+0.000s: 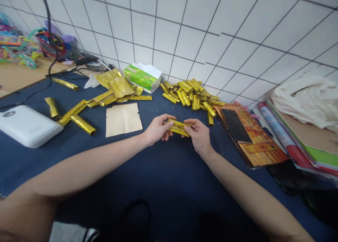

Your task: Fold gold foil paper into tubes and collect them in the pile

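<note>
Forearms: both rise from the bottom corners of the frame and meet at centre, low over the blue cloth [163,185].
Left hand [157,129]: thumb on top, fingers curled under, pinched on the left end of the gold strip [179,127].
Right hand [200,135]: mirrors it, fingertips closed on the right end.
Gold strip: centre of frame, between the hands (underside hidden).
Doing it well: I judge even pinches, edges aligned and light pressure suit the foil.
Farther: tan sheet [123,119] left of centre; gold heap [191,94] above.
</note>
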Motion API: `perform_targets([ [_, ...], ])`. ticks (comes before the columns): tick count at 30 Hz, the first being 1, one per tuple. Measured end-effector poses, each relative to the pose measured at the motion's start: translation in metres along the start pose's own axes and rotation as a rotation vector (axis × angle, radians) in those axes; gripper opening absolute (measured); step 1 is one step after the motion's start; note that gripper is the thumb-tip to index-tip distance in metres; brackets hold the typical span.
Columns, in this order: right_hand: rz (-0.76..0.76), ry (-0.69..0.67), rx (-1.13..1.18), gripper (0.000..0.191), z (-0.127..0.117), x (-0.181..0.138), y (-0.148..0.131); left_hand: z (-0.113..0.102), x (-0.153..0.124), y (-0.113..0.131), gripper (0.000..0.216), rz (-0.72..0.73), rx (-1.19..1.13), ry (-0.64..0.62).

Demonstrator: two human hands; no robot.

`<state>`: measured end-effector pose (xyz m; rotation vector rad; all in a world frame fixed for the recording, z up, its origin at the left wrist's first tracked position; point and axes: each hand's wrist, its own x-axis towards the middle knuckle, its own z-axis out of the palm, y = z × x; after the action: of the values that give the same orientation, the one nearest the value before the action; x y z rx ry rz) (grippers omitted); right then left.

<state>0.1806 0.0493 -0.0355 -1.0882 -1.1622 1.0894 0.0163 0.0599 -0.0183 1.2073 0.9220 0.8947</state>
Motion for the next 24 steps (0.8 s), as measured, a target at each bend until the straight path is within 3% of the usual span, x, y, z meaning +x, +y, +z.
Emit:
perform_targets([
  [11, 0.038, -0.028, -0.005, 0.022, -0.0013, 0.0002, -0.0037, 0.0015, 0.0003, 0.0017, 0.008, -0.013, 0.000, 0.058],
  [17, 0.042, 0.025, -0.003, 0.017, -0.0044, 0.0048, 0.0006, 0.0020, 0.0008, 0.0005, 0.009, 0.005, -0.012, 0.112],
  [20, -0.071, 0.090, -0.056, 0.019, -0.0061, 0.0034, -0.0007, 0.0018, 0.0018, -0.0006, 0.010, 0.037, -0.021, 0.181],
  [24, -0.447, 0.019, -0.421, 0.025, -0.0053, -0.0048, -0.0073, 0.0011, 0.0027, -0.0014, 0.011, 0.044, -0.032, 0.203],
])
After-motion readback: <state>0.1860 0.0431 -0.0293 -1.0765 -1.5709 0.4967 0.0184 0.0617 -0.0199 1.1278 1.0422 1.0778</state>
